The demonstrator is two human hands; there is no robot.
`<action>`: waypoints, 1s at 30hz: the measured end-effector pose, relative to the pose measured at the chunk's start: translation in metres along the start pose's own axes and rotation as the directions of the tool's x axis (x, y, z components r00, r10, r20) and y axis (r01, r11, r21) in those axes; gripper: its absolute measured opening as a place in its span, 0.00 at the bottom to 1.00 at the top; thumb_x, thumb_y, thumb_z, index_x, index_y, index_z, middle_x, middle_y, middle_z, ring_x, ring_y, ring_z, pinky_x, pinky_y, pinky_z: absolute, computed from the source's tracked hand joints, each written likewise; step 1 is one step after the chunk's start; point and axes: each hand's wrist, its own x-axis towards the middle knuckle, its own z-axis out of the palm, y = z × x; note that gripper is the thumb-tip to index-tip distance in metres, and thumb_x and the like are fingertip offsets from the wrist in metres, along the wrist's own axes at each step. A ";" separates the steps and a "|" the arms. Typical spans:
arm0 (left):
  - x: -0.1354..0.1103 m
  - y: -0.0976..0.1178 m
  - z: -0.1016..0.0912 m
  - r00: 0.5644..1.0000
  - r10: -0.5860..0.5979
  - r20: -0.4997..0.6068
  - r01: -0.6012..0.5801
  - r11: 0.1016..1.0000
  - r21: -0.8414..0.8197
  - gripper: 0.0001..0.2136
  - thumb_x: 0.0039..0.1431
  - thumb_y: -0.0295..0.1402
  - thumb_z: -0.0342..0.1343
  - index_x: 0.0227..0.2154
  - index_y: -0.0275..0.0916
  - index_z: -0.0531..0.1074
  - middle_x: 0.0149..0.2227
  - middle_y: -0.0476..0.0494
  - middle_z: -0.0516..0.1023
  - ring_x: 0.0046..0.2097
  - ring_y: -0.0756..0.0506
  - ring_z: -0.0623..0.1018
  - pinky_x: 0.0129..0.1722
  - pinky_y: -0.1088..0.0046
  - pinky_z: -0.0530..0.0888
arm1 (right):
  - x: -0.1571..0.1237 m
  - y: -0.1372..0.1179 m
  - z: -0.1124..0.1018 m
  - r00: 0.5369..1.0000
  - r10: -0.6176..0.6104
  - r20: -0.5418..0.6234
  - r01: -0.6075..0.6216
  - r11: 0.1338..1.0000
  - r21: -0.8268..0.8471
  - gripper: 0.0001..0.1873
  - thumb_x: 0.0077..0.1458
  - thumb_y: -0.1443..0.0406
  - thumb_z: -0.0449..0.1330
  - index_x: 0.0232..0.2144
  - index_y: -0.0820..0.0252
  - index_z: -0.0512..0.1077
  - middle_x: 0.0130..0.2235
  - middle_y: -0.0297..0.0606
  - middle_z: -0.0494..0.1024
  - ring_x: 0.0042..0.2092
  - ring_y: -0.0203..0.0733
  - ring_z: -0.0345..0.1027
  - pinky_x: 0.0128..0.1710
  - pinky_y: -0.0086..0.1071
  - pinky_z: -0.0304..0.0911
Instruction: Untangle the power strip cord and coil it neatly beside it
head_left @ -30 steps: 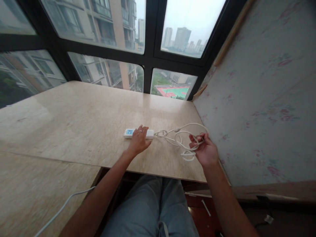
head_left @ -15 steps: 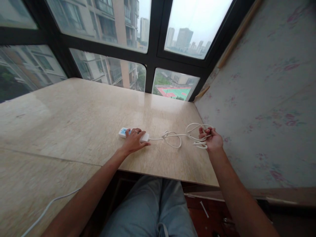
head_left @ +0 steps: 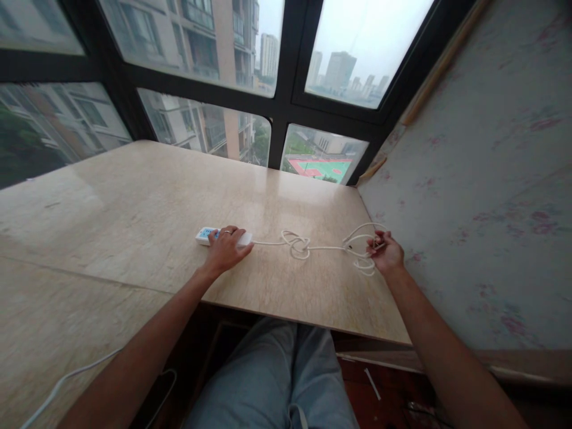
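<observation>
A white power strip point(head_left: 206, 235) with blue sockets lies on the beige stone tabletop point(head_left: 156, 202). My left hand point(head_left: 226, 249) rests on top of it, fingers curled over its right half and pressing it down. Its white cord point(head_left: 300, 245) runs right across the table with a loose knot in the middle. My right hand point(head_left: 385, 252) is closed around several loops of that cord near the wall, palm turned up.
A patterned wall point(head_left: 469, 190) stands close on the right. Dark-framed windows point(head_left: 286, 107) run along the table's far edge. Another white cable point(head_left: 58, 387) lies on the near-left surface. My legs in jeans point(head_left: 272, 381) are under the table's front edge.
My hands have moved apart: the left slid the power strip leftward, the right pulled the loops toward the wall. The cord between them is stretched straighter, its slack tightened into a small knot.
</observation>
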 end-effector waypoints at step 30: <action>-0.003 -0.036 -0.006 0.916 -0.399 -0.046 0.401 0.913 0.080 0.20 0.63 0.30 0.42 0.57 0.35 0.64 0.63 0.30 0.56 0.65 0.31 0.52 0.52 0.29 0.49 | -0.012 0.067 -0.037 0.983 0.065 0.170 -0.011 0.955 -0.297 0.22 0.32 0.64 0.73 0.32 0.65 0.71 0.29 0.38 0.76 0.31 0.37 0.71 0.31 0.26 0.65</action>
